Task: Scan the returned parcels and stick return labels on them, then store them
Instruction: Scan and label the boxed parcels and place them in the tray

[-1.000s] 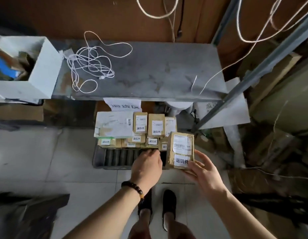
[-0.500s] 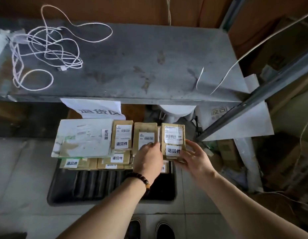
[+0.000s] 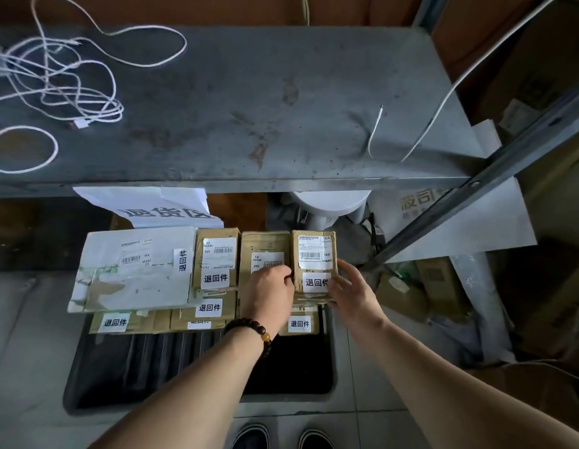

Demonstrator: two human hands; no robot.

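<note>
A small brown parcel [image 3: 314, 254] with a barcode label and a white return label lies at the right end of the top row of parcels in a black tray [image 3: 197, 367]. My left hand [image 3: 270, 291] has curled fingers on the parcel's left edge. My right hand [image 3: 348, 286] holds its right edge with spread fingers. Beside it lie two more brown labelled parcels [image 3: 217, 257] and a large white parcel [image 3: 136, 270]. Lower parcels with return labels [image 3: 114, 322] show beneath the top row.
A grey metal shelf [image 3: 249, 108] overhangs the tray, with tangled white cables [image 3: 55, 92] on its left. A paper sign [image 3: 165, 210] hangs below the shelf edge. A slanted metal upright [image 3: 469, 196] and cardboard boxes [image 3: 437, 280] crowd the right. My shoes [image 3: 281, 437] stand on the tiled floor.
The parcel moved from in front of the stack up onto the right end of the top row, both hands following it. The camera has come closer to the shelf.
</note>
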